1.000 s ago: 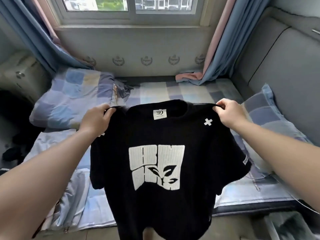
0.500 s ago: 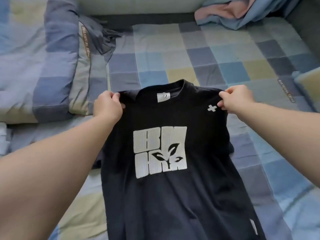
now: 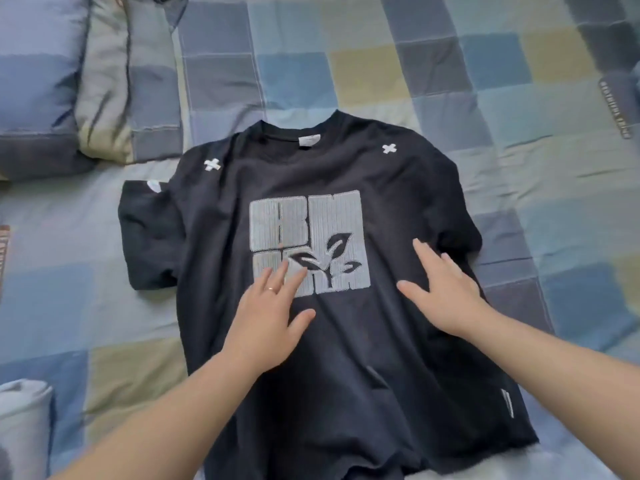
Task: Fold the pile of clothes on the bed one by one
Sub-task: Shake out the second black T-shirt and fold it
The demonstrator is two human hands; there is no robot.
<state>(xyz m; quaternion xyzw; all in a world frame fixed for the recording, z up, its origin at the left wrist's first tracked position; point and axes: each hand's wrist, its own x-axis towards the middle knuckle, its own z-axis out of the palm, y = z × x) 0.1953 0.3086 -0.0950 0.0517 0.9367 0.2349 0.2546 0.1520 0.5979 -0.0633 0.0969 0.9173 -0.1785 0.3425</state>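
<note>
A black T-shirt [image 3: 346, 358] with a white block print and small white crosses on the shoulders lies flat on the bed, collar away from me. Its left sleeve is spread out to the side; the right sleeve lies partly tucked under the body. My left hand [image 3: 270, 317] rests on the shirt with straight fingers over the lower edge of the print. My right hand [image 3: 446, 289] lies flat with spread fingers on the shirt's right side, beside the print. Neither hand grips any cloth.
The bed is covered by a blue, grey and yellow checked sheet [image 3: 450, 81]. A folded checked quilt [image 3: 86, 91] lies at the upper left. A pale rolled cloth [image 3: 24, 420] sits at the lower left edge.
The shirt went from hanging in the air by its shoulders to lying flat on the bed. Both hands let go of the shoulders and moved down onto the chest.
</note>
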